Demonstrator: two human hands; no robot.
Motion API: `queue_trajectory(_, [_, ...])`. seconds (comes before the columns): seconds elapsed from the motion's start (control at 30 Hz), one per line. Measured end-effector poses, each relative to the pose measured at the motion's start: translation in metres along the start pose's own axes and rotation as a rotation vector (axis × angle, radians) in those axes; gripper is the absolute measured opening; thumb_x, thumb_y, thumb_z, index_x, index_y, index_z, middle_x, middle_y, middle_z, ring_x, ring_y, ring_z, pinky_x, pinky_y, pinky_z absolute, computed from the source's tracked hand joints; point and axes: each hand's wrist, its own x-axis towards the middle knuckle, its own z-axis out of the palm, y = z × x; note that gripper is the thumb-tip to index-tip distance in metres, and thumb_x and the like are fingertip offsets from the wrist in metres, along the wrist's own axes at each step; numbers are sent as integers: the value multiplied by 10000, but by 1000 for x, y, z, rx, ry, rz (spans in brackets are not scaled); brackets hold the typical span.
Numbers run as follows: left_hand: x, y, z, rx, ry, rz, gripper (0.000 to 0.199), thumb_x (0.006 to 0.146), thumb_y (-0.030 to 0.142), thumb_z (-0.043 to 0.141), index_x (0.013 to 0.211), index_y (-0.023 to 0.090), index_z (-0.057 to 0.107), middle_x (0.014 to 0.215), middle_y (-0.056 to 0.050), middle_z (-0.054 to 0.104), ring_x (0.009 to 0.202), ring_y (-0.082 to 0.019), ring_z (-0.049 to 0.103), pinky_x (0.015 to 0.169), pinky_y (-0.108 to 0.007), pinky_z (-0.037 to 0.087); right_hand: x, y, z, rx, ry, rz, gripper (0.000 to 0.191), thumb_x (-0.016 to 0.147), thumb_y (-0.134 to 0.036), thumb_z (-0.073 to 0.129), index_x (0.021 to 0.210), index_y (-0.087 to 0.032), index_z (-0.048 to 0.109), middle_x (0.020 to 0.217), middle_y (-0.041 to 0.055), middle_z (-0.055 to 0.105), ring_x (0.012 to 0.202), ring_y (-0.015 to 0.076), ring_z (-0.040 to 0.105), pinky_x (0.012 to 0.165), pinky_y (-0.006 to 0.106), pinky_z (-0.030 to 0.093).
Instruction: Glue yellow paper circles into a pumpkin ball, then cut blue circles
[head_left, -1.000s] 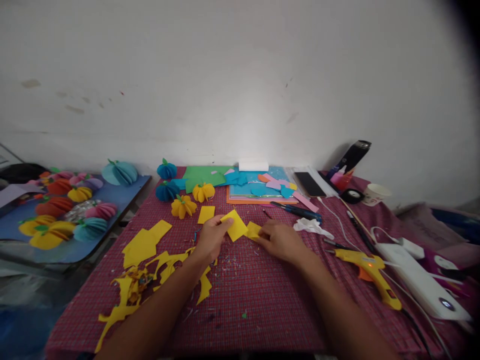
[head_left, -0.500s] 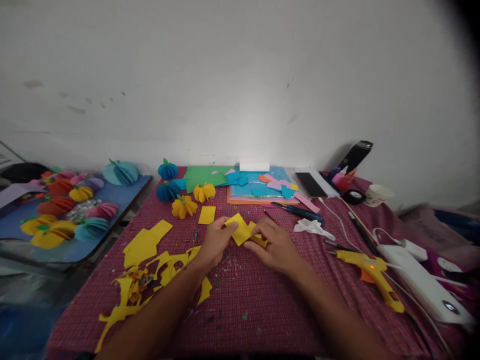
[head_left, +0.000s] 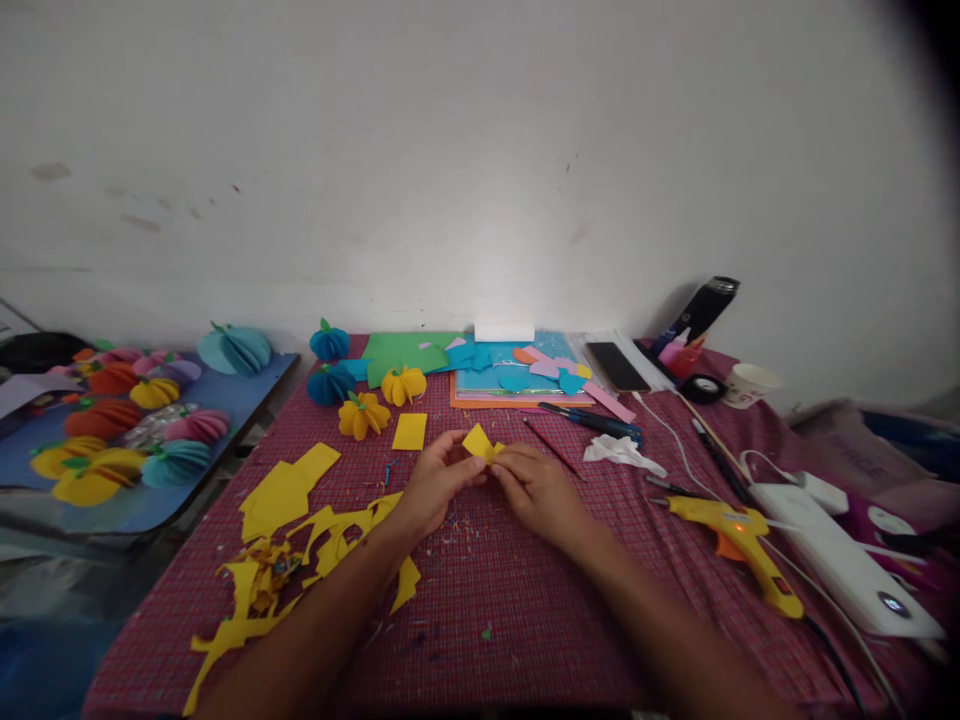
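Small yellow paper pieces (head_left: pixel 478 441) are held between my two hands, above the middle of the red checked cloth. My left hand (head_left: pixel 441 480) pinches them from the left, thumb on top. From the right, the fingertips of my right hand (head_left: pixel 538 488) close on their right edge, covering much of that side. A yellow paper square (head_left: pixel 409 431) lies just beyond my left hand. Larger yellow sheets (head_left: pixel 279 498) and cut yellow scraps (head_left: pixel 334 540) are spread to the left. A dark red pencil (head_left: pixel 553 448) lies beyond my right hand.
Yellow paper pumpkins (head_left: pixel 364 415) and blue ones (head_left: pixel 331 383) stand at the back left. A yellow glue gun (head_left: pixel 739 540), white power strip (head_left: pixel 844 565) and cables lie right. Several paper pumpkins cover a blue table (head_left: pixel 169 505) at far left.
My hands have come closer together, and the yellow pieces, earlier apart, now overlap between my fingertips. More of the pencil shows. The view has shifted slightly.
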Motion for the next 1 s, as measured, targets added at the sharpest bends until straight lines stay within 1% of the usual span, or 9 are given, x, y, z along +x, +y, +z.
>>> queue_trajectory(0.1, [1,-3,-1,41,-46,21,482,679,263,856,1107,181,648,985,-44,696,867,-152,652,785,-270,525,4,-3,-3,173,-6,113,248,959,-261,537,766,-220,688,796,33,685,772,175,621,751,303,484])
queue_trajectory(0.23, [-2,-4,0,60,-104,-12,445,733,330,824,1120,193,652,1048,-61,704,938,-182,664,814,-296,531,7,-9,-5,365,14,300,244,900,-341,615,713,-206,694,753,29,688,720,171,609,708,290,473])
queue_trajectory(0.37, [-3,-1,2,-20,-77,-74,538,721,309,832,1204,205,619,1055,-64,708,895,-189,685,786,-329,561,6,-9,-3,513,38,471,234,792,-384,711,684,-185,652,706,11,648,657,149,555,624,263,427])
queue_trajectory(0.47, [-2,2,1,-53,-54,-114,475,718,288,823,1141,167,645,998,-80,726,819,-185,702,761,-331,570,5,-6,-1,660,54,526,265,751,-409,750,703,-185,616,704,-17,605,630,122,505,598,239,393])
queue_trajectory(0.57, [-1,3,-1,-77,-56,-126,345,718,269,807,1007,147,665,960,-90,738,794,-198,713,752,-345,577,4,-1,0,749,32,551,293,802,-450,709,718,-188,607,641,-43,535,568,101,434,544,225,335])
queue_trajectory(0.73, [-2,3,-1,-75,-65,-119,333,711,248,790,1006,151,670,969,-97,744,807,-210,715,746,-345,572,4,8,3,675,66,591,309,838,-482,657,751,-186,639,595,-39,521,526,105,409,498,229,297])
queue_trajectory(0.83, [-1,8,-4,18,-143,-94,352,722,259,767,1049,155,690,1029,-108,741,859,-220,709,781,-349,562,6,11,-2,639,105,581,308,826,-491,661,785,-186,658,636,-23,551,544,115,438,505,235,322])
queue_trajectory(0.9, [2,13,-12,167,-154,-40,376,736,260,739,1097,168,690,1065,-112,738,914,-240,704,800,-352,551,8,12,-10,621,160,580,320,821,-504,660,766,-189,636,638,-23,542,546,119,442,508,241,330])
queue_trajectory(1.0, [10,23,-31,556,26,170,352,773,258,685,1117,181,687,1107,-117,730,1023,-266,682,902,-378,522,11,16,-26,526,234,550,321,843,-502,629,750,-195,608,631,-22,537,550,128,447,518,251,338])
